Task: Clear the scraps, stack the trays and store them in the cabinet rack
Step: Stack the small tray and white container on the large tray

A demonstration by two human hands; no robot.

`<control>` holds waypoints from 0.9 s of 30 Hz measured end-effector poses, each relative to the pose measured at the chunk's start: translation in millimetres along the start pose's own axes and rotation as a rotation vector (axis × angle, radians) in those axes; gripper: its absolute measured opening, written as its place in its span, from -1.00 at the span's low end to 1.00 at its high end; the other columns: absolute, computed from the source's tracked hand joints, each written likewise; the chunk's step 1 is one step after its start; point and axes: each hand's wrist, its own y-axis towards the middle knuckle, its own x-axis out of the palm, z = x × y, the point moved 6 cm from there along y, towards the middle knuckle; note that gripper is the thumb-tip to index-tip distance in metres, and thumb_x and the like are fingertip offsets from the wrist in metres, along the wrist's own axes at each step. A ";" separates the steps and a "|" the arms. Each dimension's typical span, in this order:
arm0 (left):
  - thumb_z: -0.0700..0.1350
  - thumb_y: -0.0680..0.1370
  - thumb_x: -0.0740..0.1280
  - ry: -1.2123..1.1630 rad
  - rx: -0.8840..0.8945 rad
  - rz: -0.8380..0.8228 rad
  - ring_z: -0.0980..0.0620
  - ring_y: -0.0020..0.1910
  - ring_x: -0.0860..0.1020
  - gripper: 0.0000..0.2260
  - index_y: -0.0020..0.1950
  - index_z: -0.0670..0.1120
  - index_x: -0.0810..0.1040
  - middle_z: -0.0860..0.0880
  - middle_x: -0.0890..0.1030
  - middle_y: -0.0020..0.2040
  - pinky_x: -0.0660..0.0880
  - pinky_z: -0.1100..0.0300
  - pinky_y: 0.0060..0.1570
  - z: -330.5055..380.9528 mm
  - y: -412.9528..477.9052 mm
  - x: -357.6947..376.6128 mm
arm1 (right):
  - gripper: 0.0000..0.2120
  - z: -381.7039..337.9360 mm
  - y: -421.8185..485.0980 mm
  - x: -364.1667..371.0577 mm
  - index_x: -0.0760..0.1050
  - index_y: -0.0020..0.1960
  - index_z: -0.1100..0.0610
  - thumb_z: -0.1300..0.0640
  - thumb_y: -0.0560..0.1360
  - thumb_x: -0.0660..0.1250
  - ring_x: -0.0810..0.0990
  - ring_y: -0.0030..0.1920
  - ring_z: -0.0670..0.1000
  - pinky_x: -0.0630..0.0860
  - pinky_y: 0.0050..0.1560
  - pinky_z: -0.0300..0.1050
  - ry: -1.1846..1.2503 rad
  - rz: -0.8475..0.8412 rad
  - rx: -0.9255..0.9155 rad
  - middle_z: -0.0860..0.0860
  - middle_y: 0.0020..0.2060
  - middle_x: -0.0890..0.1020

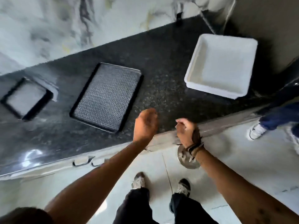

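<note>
Small tray (25,98): black rim, pale inside, blurred; it lies at the far left of the counter, well apart from the other trays.
Large tray (106,97): black, rectangular, low raised rim, floor covered in a fine textured pattern; it lies flat mid-counter, left of both hands. No scraps can be made out on it.
Counter (161,75): dark speckled stone with a pale front edge.
Left hand (145,122): loosely cupped, fingers curled, over the counter near its front edge, just right of the large tray and touching nothing I can see.
Right hand (186,131): at the counter's front edge, fingers bunched together; whether they pinch anything cannot be told. Dark cords circle the wrist.
White tub (200,68): square, deep-walled, plain, at the right of the counter.
Writing: no readable lettering; the frame is blurred.
</note>
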 end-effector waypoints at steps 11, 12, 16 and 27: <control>-0.08 0.38 0.34 -0.167 -1.131 0.445 -0.21 0.27 0.48 -0.49 0.29 -0.23 0.40 -0.22 0.44 0.32 0.49 -0.01 0.26 -201.4 62.2 -216.1 | -0.29 -159.7 205.4 203.1 0.08 0.51 0.12 -0.09 0.48 0.27 0.13 0.50 0.19 0.16 0.45 0.17 -0.863 -0.390 -0.142 0.13 0.54 0.13; -0.09 0.39 0.33 -0.223 -1.100 0.417 -0.23 0.24 0.51 -0.52 0.27 -0.24 0.41 -0.24 0.49 0.29 0.51 -0.02 0.23 -213.9 70.5 -214.9 | -0.29 -155.8 217.8 214.7 0.04 0.52 0.10 -0.12 0.50 0.24 0.10 0.51 0.18 0.15 0.46 0.20 -0.909 -0.402 -0.094 0.10 0.54 0.11; -0.11 0.42 0.34 -0.239 -0.993 0.371 -0.24 0.17 0.57 -0.68 0.10 -0.20 0.40 -0.25 0.57 0.19 0.53 0.00 0.12 -234.8 99.3 -224.4 | -0.41 -145.6 245.5 240.5 0.19 0.46 0.14 -0.06 0.52 0.24 0.28 0.41 0.26 0.27 0.38 0.24 -0.976 -0.341 -0.004 0.18 0.43 0.30; -0.19 0.37 0.36 0.162 -0.668 0.069 -0.23 0.07 0.61 -0.78 -0.01 -0.17 0.50 -0.24 0.64 0.04 0.51 0.03 -0.02 -259.9 154.6 -288.6 | -0.86 -102.3 108.8 186.6 0.52 -0.23 0.22 0.14 0.36 0.30 0.60 -0.06 0.28 0.40 -0.21 -0.05 -0.735 -0.088 0.372 0.25 -0.12 0.65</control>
